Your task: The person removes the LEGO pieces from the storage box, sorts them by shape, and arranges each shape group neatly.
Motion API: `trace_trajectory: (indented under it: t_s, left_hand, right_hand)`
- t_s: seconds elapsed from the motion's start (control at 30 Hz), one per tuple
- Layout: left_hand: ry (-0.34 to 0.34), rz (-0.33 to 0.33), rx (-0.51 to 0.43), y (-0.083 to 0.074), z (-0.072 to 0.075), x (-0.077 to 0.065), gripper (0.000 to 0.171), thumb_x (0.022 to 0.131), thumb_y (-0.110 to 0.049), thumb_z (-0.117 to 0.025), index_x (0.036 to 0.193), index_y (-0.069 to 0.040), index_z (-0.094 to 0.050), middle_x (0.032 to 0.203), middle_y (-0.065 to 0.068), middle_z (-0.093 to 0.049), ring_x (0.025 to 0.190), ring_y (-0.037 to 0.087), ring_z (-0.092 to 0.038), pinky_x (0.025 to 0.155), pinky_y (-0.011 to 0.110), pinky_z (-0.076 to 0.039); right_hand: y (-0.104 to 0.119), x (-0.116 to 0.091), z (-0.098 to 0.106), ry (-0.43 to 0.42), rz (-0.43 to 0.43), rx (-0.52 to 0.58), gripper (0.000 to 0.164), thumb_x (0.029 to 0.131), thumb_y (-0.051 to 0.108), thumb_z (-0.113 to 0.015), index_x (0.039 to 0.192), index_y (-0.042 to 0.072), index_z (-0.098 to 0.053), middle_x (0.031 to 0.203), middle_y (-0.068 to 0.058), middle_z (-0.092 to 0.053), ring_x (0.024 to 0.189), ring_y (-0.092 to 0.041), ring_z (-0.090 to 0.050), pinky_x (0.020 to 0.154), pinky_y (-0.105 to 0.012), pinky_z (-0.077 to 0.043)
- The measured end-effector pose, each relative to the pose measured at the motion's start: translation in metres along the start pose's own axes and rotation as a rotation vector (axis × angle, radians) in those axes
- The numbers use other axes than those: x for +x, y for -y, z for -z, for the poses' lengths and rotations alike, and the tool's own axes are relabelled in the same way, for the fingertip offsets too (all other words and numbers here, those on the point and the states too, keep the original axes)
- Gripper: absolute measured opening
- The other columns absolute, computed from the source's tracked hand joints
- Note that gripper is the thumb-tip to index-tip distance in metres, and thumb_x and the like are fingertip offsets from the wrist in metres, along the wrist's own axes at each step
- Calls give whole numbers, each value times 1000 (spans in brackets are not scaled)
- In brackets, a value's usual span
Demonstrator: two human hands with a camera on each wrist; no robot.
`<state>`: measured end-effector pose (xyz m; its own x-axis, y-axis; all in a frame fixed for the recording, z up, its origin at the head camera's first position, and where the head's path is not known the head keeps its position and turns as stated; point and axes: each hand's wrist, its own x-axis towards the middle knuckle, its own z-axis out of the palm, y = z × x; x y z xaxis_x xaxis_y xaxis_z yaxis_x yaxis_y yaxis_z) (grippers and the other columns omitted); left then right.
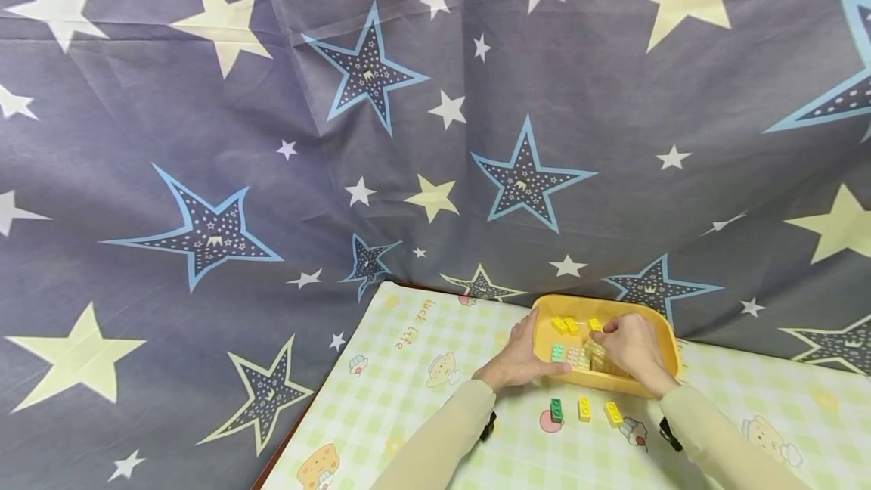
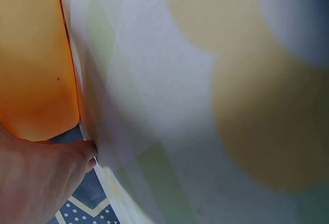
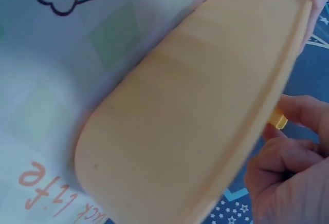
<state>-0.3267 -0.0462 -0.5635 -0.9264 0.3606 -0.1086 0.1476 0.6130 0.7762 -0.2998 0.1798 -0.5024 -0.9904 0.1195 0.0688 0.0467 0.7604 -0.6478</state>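
Observation:
A shallow yellow-orange plastic tray (image 1: pixel 615 383) stands near the far edge of the table. My left hand (image 1: pixel 512 360) grips its left end, with the thumb along the near rim. Over the tray's right half, my right hand (image 1: pixel 633 346) pinches a small yellow toy brick (image 3: pixel 278 119) between thumb and forefinger. Inside the tray lie yellow bricks (image 1: pixel 565 325), a mint-green brick (image 1: pixel 557 353) and pale pink bricks (image 1: pixel 574 358); the right hand hides part of the contents. On the cloth in front sit a dark green brick (image 1: pixel 556 410) and two yellow bricks (image 1: pixel 613 414).
A checked green-and-white tablecloth (image 1: pixel 408 384) with cartoon prints covers the table. Right behind the tray hangs a dark grey curtain (image 1: pixel 408 248) with stars. The table's left edge runs beside the curtain.

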Motion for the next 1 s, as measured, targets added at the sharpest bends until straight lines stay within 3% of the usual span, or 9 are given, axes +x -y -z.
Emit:
trace_trajectory:
  t_s: [0.17, 0.53, 0.8, 1.0]
  left_hand:
    - [6, -7, -8, -1, 2, -1, 127, 86, -55, -89, 178, -31, -3, 186, 9, -14, 174, 36, -11, 137, 61, -26]
    - [9, -13, -15, -1, 1, -3, 127, 86, -53, -89, 178, -29, -4, 186, 7, -16, 174, 35, -12, 138, 61, -25]
    - [11, -22, -14, 1, 1, -2, 128, 86, -55, -89, 178, -29, -3, 186, 7, -15, 174, 36, -11, 137, 61, -25]
    - [13, -25, -31, 1, 0, -2, 129, 86, -53, -89, 178, -28, -3, 186, 9, -15, 174, 37, -10, 137, 62, -24]
  right_hand:
    - [4, -10, 8, -8, -7, 3, 24, 93, 18, -85, 83, -3, -79, 76, -11, -76, 64, -19, -58, 59, -29, -42]
    - [-1, -30, 14, -15, -3, 19, 26, 93, 19, -85, 78, -1, -78, 64, -4, -72, 58, -17, -55, 57, -29, -41]
    - [-6, -43, 21, -6, -15, 19, 26, 93, 21, -84, 82, -2, -81, 80, -13, -81, 67, -18, -62, 59, -30, -46]
    - [-9, -53, 24, -2, -21, 29, 25, 92, 21, -84, 83, -2, -81, 77, -10, -80, 67, -17, -60, 57, -27, -43]
